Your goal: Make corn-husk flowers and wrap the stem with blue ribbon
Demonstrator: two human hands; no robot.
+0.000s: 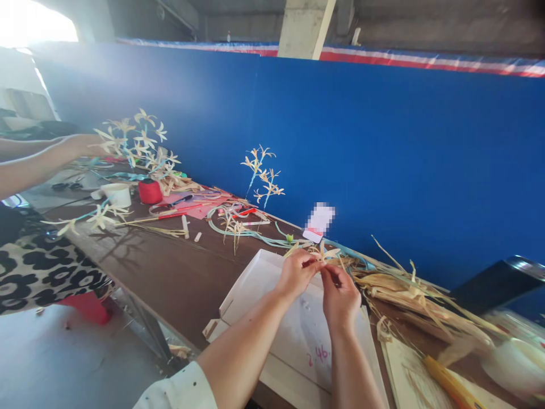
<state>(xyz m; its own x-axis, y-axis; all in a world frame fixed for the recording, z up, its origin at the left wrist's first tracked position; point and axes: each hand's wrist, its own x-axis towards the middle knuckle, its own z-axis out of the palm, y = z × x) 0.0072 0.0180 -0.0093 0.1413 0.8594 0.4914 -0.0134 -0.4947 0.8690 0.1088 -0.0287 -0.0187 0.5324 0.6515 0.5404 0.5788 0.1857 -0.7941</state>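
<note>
The long dark-brown counter (170,272) is running along a deep blue partition (383,159), which is carrying a red, white and blue striped band along its top. One concrete pillar (304,28) is rising behind it, and daylight is glaring in at the upper left. Both of the person's hands are working over one flat white cardboard box (259,278). The left hand (298,272) and the right hand (340,295) are each pinching the same small straw flower (324,252), holding it just above the box's far edge, near the partition. One heap of dried husks (409,289) is sprawling just to the right of the hands. Further along, two upright sprays of straw flowers are showing, a small one (261,176) against the partition and a bigger one (136,142) at the far end. One red spool (150,191) is sitting beside one white cup (117,195), and one loose flower stem (97,216) is lying flat close by. A co-worker's arm (42,159) is reaching in from the left toward the bigger spray.
</note>
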